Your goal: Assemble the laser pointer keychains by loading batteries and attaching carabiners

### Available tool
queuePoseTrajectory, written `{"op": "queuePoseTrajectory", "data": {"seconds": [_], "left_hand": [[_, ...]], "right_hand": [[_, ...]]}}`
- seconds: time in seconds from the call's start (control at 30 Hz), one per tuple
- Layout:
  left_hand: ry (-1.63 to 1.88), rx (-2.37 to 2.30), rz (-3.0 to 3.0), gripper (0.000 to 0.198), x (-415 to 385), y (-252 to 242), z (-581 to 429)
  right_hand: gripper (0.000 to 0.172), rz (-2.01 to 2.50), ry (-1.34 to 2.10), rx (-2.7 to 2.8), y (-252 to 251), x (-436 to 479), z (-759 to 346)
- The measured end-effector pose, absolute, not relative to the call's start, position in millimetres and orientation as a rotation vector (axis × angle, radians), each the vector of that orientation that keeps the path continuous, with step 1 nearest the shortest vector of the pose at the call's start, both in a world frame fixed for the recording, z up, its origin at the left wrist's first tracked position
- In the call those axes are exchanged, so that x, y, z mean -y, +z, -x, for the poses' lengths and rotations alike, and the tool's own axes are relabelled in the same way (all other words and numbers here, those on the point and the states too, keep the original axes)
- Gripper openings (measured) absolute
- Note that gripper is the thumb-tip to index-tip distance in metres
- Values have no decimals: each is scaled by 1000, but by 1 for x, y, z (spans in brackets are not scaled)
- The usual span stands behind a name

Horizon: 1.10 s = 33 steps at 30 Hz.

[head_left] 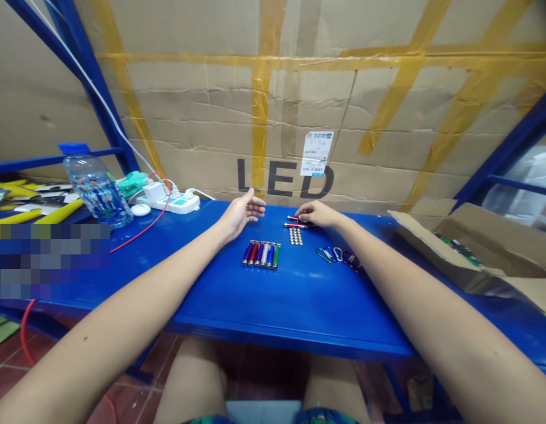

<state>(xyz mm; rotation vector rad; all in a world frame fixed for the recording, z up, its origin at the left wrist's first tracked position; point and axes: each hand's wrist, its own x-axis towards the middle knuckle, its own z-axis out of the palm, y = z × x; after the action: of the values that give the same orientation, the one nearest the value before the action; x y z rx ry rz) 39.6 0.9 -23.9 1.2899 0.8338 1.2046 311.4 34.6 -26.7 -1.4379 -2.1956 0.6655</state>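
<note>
Both my arms reach out over a blue metal table (220, 294). My left hand (244, 211) is open, palm turned inward, fingers apart, holding nothing. My right hand (316, 213) lies palm down with its fingers on a few small red tubes (296, 222) at the back of the table. Between the hands and me stands a row of several small coloured flashlight bodies (261, 254). A cluster of small silver button cells (295, 236) sits just right of them. Several coloured carabiner clips (339, 255) lie beside my right forearm.
A large taped cardboard box marked LED (299, 118) fills the back. An open cardboard box (476, 253) sits at the right. At the left are a water bottle (97, 191), a white power strip (173, 203) with a red cable, and yellow-handled tools (30, 206).
</note>
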Motion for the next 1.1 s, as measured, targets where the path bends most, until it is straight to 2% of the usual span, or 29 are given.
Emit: {"op": "queuePoseTrajectory", "data": {"seconds": [0.17,1.1], "left_hand": [[1191,-860,-1287,53,-4,-27,-38],[1155,-890,-1391,51,-5,-27,-38]], "right_hand": [[21,1413,658,2179,-24,-27,-310],[27,1368,670,2270,-19,-21,-299]]}}
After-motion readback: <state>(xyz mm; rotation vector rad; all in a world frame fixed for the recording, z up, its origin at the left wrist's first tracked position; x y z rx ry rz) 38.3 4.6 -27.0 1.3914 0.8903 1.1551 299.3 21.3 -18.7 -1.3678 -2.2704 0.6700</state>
